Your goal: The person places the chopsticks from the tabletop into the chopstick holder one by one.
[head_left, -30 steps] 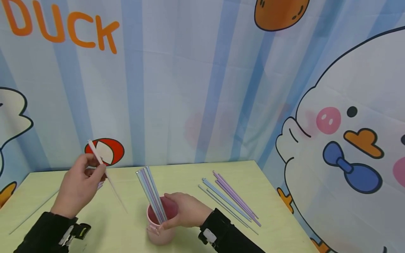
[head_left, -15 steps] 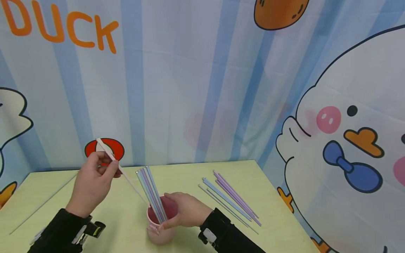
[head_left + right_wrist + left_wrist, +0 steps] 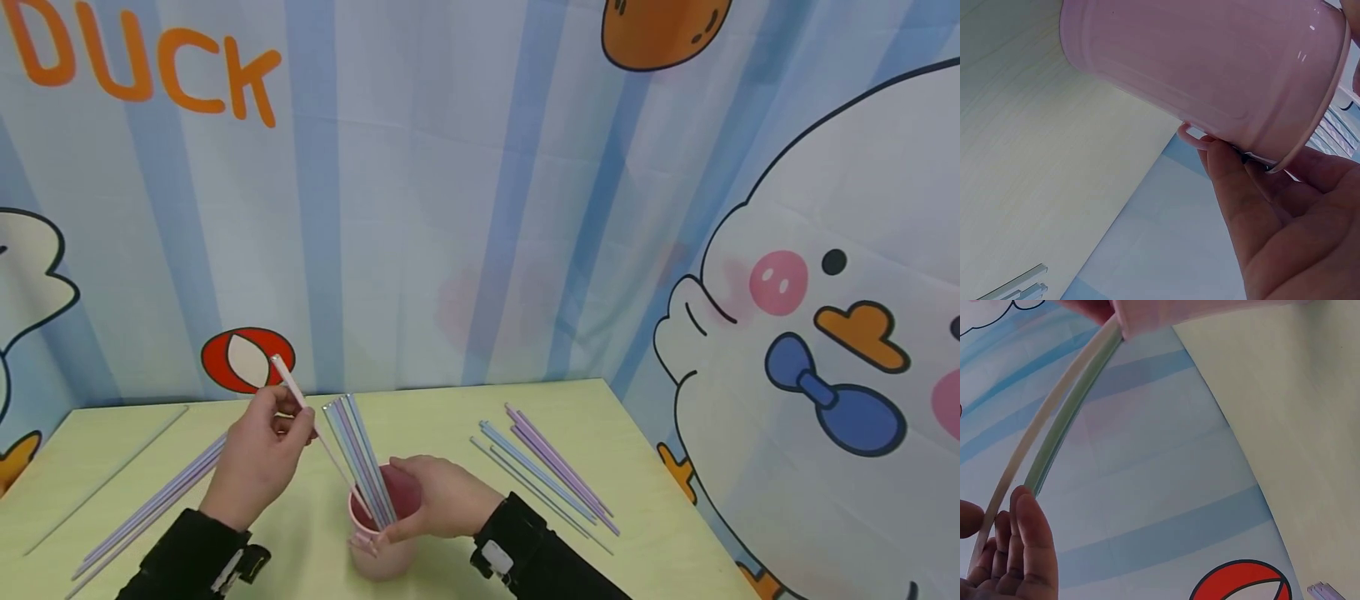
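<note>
My left hand pinches a thin, pale pink straw-like stick near its upper end. Its tilted lower part reaches into the mouth of a pink cup, beside several blue and purple sticks leaning left there. In the left wrist view, the pink stick runs from the fingers up to the cup, with a green stick alongside. My right hand grips the cup at its rim, fingers on the far side and thumb in front. The right wrist view shows a small loop on the cup's side.
Left of the cup lie a purple bundle and a lone pale green stick. To the right are purple sticks, blue sticks and thin greenish sticks. A printed curtain hangs behind the yellow table.
My left hand has moved right and downward, bringing the pink stick's lower end into the cup. The purple bundle behind it has come into view. The right hand and cup stayed put.
</note>
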### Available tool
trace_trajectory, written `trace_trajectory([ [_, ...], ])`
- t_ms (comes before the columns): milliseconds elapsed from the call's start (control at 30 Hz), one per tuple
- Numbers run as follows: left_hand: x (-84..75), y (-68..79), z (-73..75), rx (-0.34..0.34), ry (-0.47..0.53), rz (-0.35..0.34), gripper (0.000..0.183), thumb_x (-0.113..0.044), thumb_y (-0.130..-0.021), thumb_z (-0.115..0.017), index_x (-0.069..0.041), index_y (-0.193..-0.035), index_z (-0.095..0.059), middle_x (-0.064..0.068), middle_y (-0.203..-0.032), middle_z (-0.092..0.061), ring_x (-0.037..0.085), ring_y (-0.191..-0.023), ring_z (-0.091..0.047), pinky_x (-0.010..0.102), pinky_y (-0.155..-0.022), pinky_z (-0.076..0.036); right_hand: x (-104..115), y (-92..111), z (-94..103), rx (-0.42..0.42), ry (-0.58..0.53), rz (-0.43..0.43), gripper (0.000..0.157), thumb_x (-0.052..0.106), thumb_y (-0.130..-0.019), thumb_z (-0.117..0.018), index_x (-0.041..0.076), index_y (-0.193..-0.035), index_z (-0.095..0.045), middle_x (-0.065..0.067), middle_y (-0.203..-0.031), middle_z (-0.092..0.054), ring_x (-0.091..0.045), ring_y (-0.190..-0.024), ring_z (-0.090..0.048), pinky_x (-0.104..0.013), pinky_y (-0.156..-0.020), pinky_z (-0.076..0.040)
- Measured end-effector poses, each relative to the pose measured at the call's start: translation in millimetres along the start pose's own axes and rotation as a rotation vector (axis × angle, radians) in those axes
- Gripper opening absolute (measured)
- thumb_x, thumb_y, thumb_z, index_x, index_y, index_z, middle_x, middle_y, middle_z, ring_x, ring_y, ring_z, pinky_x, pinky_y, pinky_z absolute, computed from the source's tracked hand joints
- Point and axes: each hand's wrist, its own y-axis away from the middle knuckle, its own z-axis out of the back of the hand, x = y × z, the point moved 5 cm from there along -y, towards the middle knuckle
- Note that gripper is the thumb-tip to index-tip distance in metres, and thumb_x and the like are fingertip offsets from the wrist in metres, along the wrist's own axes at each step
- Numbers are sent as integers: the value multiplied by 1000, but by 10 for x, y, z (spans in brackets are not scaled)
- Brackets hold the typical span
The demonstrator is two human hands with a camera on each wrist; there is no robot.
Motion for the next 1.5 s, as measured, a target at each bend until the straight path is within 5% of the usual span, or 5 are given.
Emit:
trace_trajectory([
  [733,221,111,-392,179,-135,133,36,-28,-96,-54,-4,-122,-46,11,-101,-59,22,-85,-53,35,-74,-57,-28,-21,-16,-5,-3,33,92,58,-66,-79,13,-139,-46,4,-127,-59,-3,-107,-51,-26,-93,-48],
  [1500,296,181,-554,245,-156,138,23,-25,-94,-58,-7,-109,-56,7,-92,-62,19,-78,-53,36,-75,-56,2,-18,-9,3,-26,76,83,55,-68,-79,17,-136,-49,6,-122,-61,-1,-102,-52,-23,-89,-49],
])
